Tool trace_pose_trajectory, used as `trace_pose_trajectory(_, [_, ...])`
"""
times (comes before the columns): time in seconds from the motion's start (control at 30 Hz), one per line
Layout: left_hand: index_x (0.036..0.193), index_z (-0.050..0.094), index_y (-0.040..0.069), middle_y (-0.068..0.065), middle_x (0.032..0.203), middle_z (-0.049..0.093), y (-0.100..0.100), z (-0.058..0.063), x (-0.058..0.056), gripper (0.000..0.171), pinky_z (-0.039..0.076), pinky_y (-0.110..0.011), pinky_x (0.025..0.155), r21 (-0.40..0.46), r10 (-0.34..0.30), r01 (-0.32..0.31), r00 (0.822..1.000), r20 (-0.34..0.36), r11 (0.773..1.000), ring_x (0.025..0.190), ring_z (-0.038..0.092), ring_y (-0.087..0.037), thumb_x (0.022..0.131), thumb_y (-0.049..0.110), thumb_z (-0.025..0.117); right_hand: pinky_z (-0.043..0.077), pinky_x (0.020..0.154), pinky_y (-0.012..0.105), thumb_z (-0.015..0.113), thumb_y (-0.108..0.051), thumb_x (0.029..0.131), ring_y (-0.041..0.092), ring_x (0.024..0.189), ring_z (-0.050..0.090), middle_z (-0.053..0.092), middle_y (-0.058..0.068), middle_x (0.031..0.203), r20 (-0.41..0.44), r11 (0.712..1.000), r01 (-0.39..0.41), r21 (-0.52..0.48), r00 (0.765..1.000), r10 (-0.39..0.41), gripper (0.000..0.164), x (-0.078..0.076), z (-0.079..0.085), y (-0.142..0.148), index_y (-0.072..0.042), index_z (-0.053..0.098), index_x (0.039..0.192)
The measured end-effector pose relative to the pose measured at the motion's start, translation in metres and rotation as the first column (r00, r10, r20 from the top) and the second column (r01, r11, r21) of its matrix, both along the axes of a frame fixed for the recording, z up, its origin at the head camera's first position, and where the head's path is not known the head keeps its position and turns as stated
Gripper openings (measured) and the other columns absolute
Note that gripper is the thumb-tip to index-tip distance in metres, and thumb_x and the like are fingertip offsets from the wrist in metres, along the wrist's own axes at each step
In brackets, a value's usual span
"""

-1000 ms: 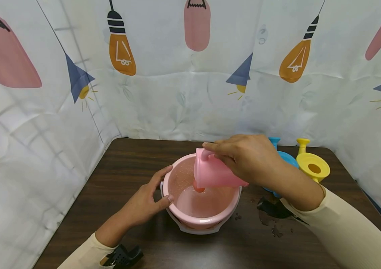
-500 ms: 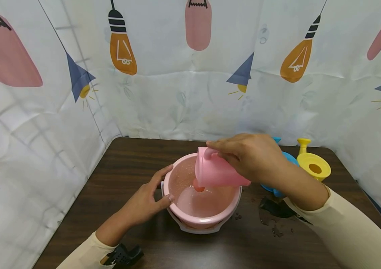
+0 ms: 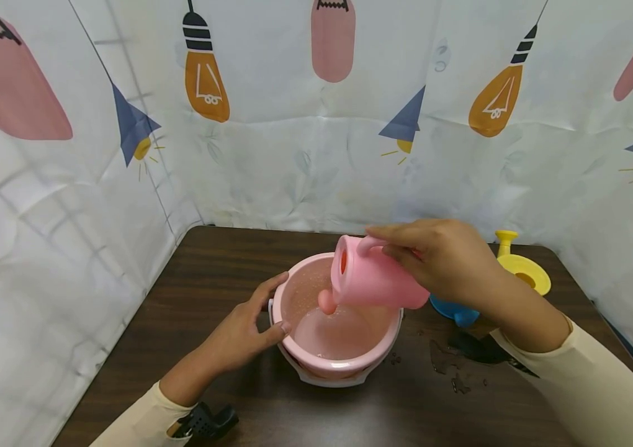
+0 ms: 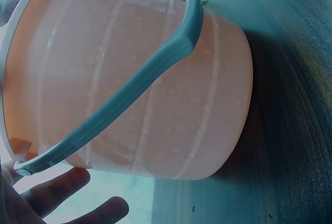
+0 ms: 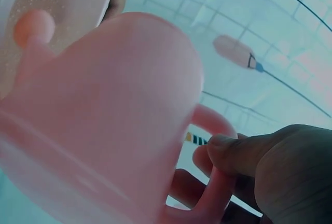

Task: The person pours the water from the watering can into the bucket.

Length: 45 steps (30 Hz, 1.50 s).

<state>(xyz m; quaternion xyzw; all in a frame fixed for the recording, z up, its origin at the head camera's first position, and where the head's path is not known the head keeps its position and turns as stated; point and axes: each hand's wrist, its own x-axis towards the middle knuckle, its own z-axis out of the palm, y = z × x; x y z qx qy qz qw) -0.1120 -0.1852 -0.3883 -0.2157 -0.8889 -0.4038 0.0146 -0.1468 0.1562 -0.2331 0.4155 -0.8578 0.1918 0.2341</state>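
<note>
Readable markings: I find no legible text, label, brand, number or sign on the pink watering can (image 3: 380,276) I grip, on the pink bucket (image 3: 336,366), or on the printed cloth (image 3: 272,174) (its bulb drawings (image 3: 207,84) carry pictures, not lettering).

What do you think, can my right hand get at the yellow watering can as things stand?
Probably not: your right hand grips the pink watering can by its handle. Freed, it could likely reach the yellow watering can past that forearm.
</note>
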Motion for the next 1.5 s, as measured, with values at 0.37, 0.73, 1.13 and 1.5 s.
trace_pose_trajectory(0.37, [0.160, 0.027, 0.034, -0.005, 0.131, 0.064, 0.000, -0.001, -0.001, 0.079, 0.049, -0.055, 0.087, 0.012, -0.007, 0.007, 1.000, 0.000, 1.000, 0.117, 0.061, -0.027, 0.093, 0.042, 0.067, 0.042, 0.060, 0.022, 0.086, -0.002, 0.079, 0.007, 0.069, 0.056, 0.077, -0.004, 0.101, -0.025, 0.994, 0.050, -0.097, 0.998, -0.052, 0.047, 0.003, -0.006, 0.026, -0.014, 0.077, 0.124])
trace_pose_trajectory(0.73, [0.160, 0.027, 0.034, -0.005, 0.132, 0.064, 0.000, -0.001, 0.000, 0.080, 0.050, -0.054, 0.087, 0.013, -0.008, 0.008, 1.000, -0.002, 1.000, 0.118, 0.061, -0.029, 0.092, 0.037, 0.068, 0.054, 0.058, 0.036, 0.088, -0.001, 0.075, 0.019, 0.077, 0.073, 0.077, 0.002, 0.103, -0.021, 0.985, 0.146, -0.096, 0.989, -0.149, 0.055, 0.009, -0.013, 0.051, -0.013, 0.074, 0.128])
trace_pose_trajectory(1.13, [0.160, 0.025, 0.037, -0.006, 0.135, 0.062, -0.001, 0.001, 0.002, 0.079, 0.049, -0.054, 0.090, 0.019, 0.000, 0.000, 1.000, 0.030, 1.000, 0.120, 0.060, -0.027, 0.093, 0.040, 0.067, 0.031, 0.042, 0.020, 0.087, -0.003, 0.077, 0.022, 0.075, 0.074, 0.077, 0.001, 0.090, 0.081, 0.967, 0.234, -0.105, 0.971, -0.226, 0.057, 0.014, -0.025, 0.076, -0.014, 0.072, 0.131])
trace_pose_trajectory(1.5, [0.161, 0.025, 0.037, -0.005, 0.137, 0.061, 0.000, 0.003, 0.001, 0.080, 0.049, -0.054, 0.090, 0.030, -0.014, 0.013, 0.999, 0.033, 0.999, 0.121, 0.059, -0.027, 0.093, 0.042, 0.067, 0.039, 0.047, 0.019, 0.084, -0.008, 0.084, -0.003, 0.067, 0.065, 0.077, 0.001, 0.092, 0.260, 0.932, 0.339, -0.124, 0.918, -0.300, 0.040, 0.021, -0.045, 0.097, -0.011, 0.074, 0.123])
